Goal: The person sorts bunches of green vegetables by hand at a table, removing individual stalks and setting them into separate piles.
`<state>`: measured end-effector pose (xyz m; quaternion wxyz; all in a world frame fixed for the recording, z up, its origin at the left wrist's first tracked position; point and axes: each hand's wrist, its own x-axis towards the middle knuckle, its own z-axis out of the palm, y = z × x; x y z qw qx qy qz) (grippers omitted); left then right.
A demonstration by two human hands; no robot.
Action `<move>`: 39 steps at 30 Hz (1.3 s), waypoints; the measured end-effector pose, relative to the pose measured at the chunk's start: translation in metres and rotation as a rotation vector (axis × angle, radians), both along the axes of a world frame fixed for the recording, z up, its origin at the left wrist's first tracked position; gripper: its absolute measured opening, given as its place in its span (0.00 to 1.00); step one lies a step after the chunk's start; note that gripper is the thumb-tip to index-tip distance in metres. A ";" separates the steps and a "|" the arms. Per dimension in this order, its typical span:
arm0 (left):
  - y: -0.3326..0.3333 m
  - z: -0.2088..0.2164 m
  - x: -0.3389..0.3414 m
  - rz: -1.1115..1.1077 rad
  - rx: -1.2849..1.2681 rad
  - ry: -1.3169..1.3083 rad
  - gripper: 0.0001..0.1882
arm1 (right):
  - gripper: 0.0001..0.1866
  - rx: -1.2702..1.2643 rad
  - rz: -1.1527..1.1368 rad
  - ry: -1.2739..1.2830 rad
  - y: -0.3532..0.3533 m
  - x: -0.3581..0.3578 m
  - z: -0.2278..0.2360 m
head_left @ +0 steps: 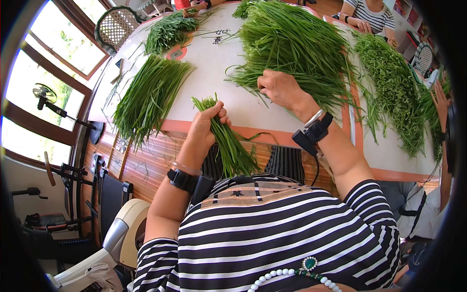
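A bundle of long green garlic chives (232,148) is gripped in my left hand (206,121), in front of my body at the table's near edge. Its cut ends poke up above my thumb and the leaves hang down toward my lap. My right hand (284,91) is at the near left edge of a large heap of garlic chives (296,41), its fingers pinched on some blades there; the fingertips are partly hidden. To the left, a neat pile of garlic chives (151,92) lies across the table's edge.
The white table (209,73) has an orange border. Another green pile (168,31) lies at the far left, and leafy greens (394,82) spread along the right. Co-workers' hands (361,25) show at the far side and right edge. A cream chair (127,228) stands at lower left.
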<state>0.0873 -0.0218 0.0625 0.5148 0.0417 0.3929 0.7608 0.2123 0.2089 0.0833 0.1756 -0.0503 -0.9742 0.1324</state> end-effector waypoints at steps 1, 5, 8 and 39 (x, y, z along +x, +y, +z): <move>0.000 0.001 0.001 -0.008 0.002 0.006 0.06 | 0.02 0.028 0.006 -0.074 0.003 -0.004 0.003; 0.002 0.005 0.005 0.011 -0.033 0.035 0.06 | 0.02 -0.001 0.071 -0.108 0.017 -0.011 0.007; 0.005 0.012 0.010 0.025 -0.070 0.042 0.07 | 0.02 -0.262 0.219 0.007 0.025 -0.007 0.015; -0.039 0.087 -0.044 0.233 0.496 -0.067 0.05 | 0.06 -0.786 0.115 0.171 0.032 -0.003 0.013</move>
